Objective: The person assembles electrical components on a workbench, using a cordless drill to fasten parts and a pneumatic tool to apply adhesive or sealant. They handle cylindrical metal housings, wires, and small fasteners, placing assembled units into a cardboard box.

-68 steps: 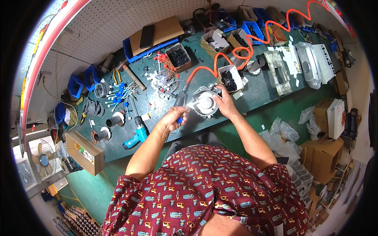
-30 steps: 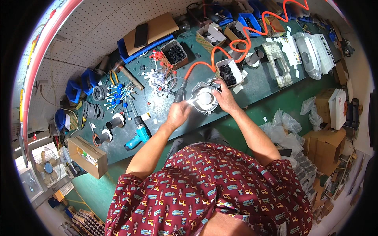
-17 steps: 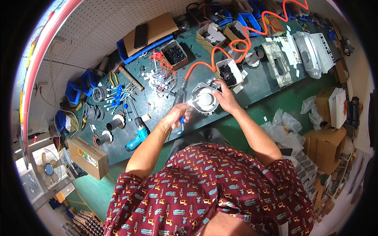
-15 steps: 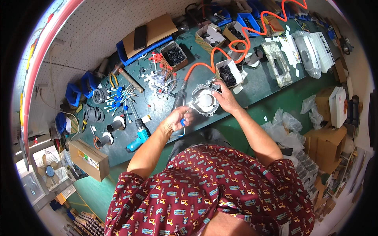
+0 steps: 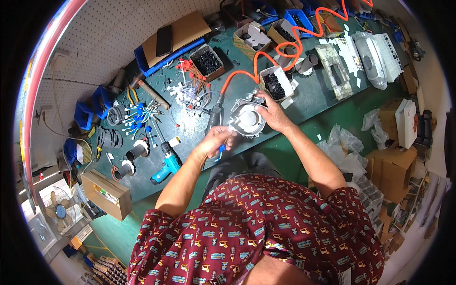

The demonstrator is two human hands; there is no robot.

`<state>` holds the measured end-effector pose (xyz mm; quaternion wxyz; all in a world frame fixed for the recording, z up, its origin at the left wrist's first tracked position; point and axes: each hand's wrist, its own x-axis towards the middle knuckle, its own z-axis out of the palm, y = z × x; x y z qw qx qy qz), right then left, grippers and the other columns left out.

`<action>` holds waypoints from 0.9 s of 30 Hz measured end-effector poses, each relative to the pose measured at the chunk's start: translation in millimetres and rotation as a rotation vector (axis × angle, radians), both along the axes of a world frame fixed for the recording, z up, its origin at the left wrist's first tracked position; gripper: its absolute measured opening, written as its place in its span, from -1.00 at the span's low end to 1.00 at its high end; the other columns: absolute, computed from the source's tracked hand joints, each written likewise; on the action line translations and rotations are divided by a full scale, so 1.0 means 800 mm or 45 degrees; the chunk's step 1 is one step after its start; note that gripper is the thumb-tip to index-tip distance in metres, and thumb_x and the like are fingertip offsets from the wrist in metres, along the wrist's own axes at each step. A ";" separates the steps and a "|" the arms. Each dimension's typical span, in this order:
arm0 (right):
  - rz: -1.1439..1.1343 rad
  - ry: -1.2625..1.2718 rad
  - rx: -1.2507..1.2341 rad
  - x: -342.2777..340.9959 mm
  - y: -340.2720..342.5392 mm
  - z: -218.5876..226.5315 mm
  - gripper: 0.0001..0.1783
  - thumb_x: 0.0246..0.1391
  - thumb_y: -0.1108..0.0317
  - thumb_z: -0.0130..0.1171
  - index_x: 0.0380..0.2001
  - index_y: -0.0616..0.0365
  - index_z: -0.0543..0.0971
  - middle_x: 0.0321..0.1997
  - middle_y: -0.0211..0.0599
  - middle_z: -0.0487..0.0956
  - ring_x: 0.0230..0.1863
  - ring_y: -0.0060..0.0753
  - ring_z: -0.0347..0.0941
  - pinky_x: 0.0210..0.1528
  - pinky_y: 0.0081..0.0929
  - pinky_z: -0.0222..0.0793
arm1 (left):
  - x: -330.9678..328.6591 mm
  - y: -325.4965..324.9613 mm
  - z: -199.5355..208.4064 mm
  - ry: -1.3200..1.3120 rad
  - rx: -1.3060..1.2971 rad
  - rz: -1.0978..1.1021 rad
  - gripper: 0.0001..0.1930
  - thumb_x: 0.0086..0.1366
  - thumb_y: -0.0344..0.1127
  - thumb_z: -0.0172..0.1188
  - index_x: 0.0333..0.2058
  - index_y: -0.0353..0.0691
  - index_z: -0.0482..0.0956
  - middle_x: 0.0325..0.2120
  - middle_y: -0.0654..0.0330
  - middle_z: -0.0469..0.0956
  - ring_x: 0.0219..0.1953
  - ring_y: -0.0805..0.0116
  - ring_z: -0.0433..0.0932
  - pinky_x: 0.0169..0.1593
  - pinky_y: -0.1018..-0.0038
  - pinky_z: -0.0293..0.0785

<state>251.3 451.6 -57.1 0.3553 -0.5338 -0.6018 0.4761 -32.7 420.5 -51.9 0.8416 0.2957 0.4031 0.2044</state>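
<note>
At the near edge of the table (image 5: 192,130), in front of the person's body, sits the metal casing (image 5: 248,119), its hollow side facing up, presumably so that its inside can be seen and reached.

The right hand (image 5: 276,115) grips the casing at its right rim, thumb over the edge and fingers around the far side; this appears to steady the casing and leave its left side free. The left hand (image 5: 217,141), at the casing's near-left rim, is pinched on a thin wire, whose blue end (image 5: 222,148) shows just below the fingers. The fine pinch suggests care with a small, limp item. Whether the wire enters the casing cannot be told; the fingers cover that part.

Just left of the casing lies a dark air tool (image 5: 215,117), its orange hose (image 5: 240,72) led off beyond the casing, probably to keep the working area free. Near the casing, on its far right, stands a box of small black parts (image 5: 275,86), evidently within easy reach. Farther left of the casing rest a teal drill (image 5: 167,165) and a bundle of blue-ended wires (image 5: 142,118), seemingly kept together for picking.
</note>
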 end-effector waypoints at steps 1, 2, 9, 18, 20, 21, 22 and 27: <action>-0.003 -0.006 -0.007 -0.001 0.000 0.001 -0.45 0.25 0.28 0.22 0.22 0.33 0.38 0.46 0.10 0.30 0.50 -0.01 0.20 0.49 -0.24 0.10 | 0.003 -0.004 -0.001 0.088 0.168 -0.022 -0.78 0.51 -0.25 0.12 -0.28 -0.26 0.60 -0.56 0.28 0.52 -0.53 0.46 0.47 -0.49 0.53 0.45; -0.002 -0.010 -0.008 -0.001 0.000 0.002 -0.45 0.25 0.29 0.22 0.22 0.33 0.38 0.46 0.10 0.30 0.50 -0.02 0.20 0.49 -0.25 0.10 | 0.006 -0.010 0.000 0.367 0.403 -0.064 -0.73 0.51 -0.20 0.14 -0.31 -0.28 0.61 -0.57 0.28 0.54 -0.57 0.42 0.50 -0.47 0.47 0.48; 0.019 0.038 -0.029 -0.005 0.001 0.002 -0.45 0.27 0.33 0.20 0.24 0.33 0.35 0.46 0.02 0.30 0.51 -0.11 0.17 0.51 -0.28 0.06 | 0.020 -0.030 0.015 0.636 0.628 0.112 -0.67 0.49 -0.13 0.16 -0.32 -0.32 0.60 -0.49 0.27 0.57 -0.46 0.40 0.56 -0.41 0.42 0.60; 0.005 0.029 0.006 -0.006 0.004 0.005 -0.48 0.24 0.34 0.21 0.20 0.32 0.38 0.43 0.04 0.34 0.47 -0.05 0.24 0.48 -0.26 0.13 | -0.009 0.011 -0.004 -0.105 -0.377 0.088 -0.87 0.40 -0.31 0.30 -0.23 -0.24 0.67 -0.46 0.29 0.61 -0.44 0.47 0.58 -0.35 0.51 0.57; 0.003 0.020 0.003 -0.007 0.004 0.004 -0.48 0.23 0.34 0.20 0.20 0.32 0.38 0.43 0.05 0.34 0.47 -0.03 0.24 0.48 -0.26 0.13 | -0.006 0.016 -0.001 0.162 -0.106 0.082 -0.90 0.36 -0.34 0.34 -0.30 -0.23 0.67 -0.48 0.31 0.62 -0.46 0.49 0.57 -0.35 0.52 0.56; 0.005 0.006 0.012 -0.007 0.004 0.005 -0.47 0.23 0.34 0.20 0.20 0.33 0.38 0.43 0.06 0.34 0.47 -0.03 0.24 0.48 -0.26 0.13 | -0.005 0.016 0.001 0.297 0.030 0.078 -0.91 0.34 -0.36 0.36 -0.33 -0.22 0.67 -0.48 0.32 0.62 -0.47 0.50 0.57 -0.35 0.52 0.56; 0.008 -0.008 0.020 -0.008 0.004 0.005 -0.47 0.23 0.34 0.20 0.20 0.33 0.38 0.43 0.06 0.34 0.47 -0.02 0.25 0.48 -0.26 0.13 | -0.005 0.014 -0.007 0.362 0.261 0.027 -0.88 0.29 -0.40 0.39 -0.43 -0.20 0.64 -0.50 0.34 0.63 -0.48 0.54 0.55 -0.38 0.54 0.50; -0.060 -0.008 0.047 -0.012 -0.001 0.003 -0.47 0.23 0.33 0.18 0.20 0.34 0.38 0.43 0.13 0.32 0.46 0.04 0.25 0.47 -0.24 0.15 | 0.017 -0.015 0.026 0.853 0.708 0.121 -0.88 0.35 -0.37 0.31 -0.40 -0.20 0.61 -0.51 0.34 0.58 -0.44 0.52 0.57 -0.38 0.49 0.54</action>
